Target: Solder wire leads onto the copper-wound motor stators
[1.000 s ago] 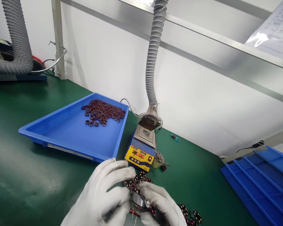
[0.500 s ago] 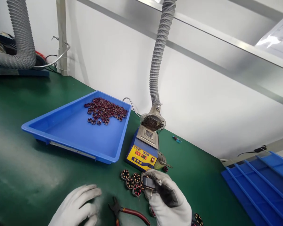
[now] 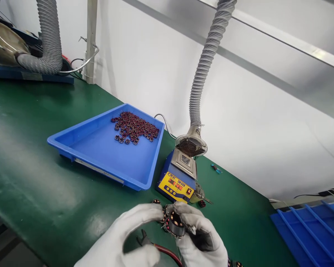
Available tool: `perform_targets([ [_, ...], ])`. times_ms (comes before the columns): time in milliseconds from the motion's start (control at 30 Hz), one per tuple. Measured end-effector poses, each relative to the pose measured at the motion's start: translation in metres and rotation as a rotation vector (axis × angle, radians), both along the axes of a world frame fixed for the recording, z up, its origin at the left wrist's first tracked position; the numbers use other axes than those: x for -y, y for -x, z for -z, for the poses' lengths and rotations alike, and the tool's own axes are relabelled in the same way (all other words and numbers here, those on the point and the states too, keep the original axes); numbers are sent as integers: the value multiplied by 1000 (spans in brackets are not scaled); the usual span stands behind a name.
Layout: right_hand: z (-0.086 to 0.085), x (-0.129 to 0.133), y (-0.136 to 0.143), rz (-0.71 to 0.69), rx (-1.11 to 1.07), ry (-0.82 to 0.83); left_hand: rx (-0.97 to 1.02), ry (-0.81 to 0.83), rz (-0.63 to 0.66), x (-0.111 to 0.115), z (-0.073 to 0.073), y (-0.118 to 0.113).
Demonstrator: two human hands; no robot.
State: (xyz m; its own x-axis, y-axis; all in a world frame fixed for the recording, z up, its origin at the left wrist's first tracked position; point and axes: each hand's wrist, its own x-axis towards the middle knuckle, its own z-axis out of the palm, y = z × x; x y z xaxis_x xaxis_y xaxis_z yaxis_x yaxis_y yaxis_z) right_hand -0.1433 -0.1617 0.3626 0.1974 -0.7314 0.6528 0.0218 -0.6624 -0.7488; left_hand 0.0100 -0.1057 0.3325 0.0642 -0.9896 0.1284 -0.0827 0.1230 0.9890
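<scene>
I am wearing white knit gloves, and my right hand [image 3: 196, 233] is gripping a small round wound stator [image 3: 176, 224], a short metal drum with dark coils and copper-coloured dots ringed around its upper face. My fingers are curling tightly around its silver side wall from the right and below, so the hand is clenched on it. The drum is sitting low in the middle of the view, just above the desk [image 3: 44, 178], with its short axis tilting up and slightly away from me and its coil face turned upward toward the camera.

My left hand [image 3: 128, 241] is arching over from the left in a loose hook, thumb and forefinger apart; its forefinger tip is reaching the stator's left edge, though I cannot tell whether it is truly touching. It is holding nothing.

Below my hands, cutting pliers [image 3: 161, 248] with dark jaws and red handles are lying on the smooth green mat of the desk. A few more stators [image 3: 156, 202] are lying just behind my fingers. Further back, a yellow-fronted solder pot [image 3: 178, 180] with a red digital display is sitting under a ribbed grey hose [image 3: 206, 66]. To its left, a shallow blue plastic tray [image 3: 100, 155] is holding a heap of small reddish coils [image 3: 135, 128].
</scene>
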Motion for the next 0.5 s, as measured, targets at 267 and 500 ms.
perform_targets([
  [267,7,-16,-11,175,-5,63,21,221,-85,12,-23,13],
  [500,0,-13,-4,304,27,144,147,213,-93,4,1,15],
])
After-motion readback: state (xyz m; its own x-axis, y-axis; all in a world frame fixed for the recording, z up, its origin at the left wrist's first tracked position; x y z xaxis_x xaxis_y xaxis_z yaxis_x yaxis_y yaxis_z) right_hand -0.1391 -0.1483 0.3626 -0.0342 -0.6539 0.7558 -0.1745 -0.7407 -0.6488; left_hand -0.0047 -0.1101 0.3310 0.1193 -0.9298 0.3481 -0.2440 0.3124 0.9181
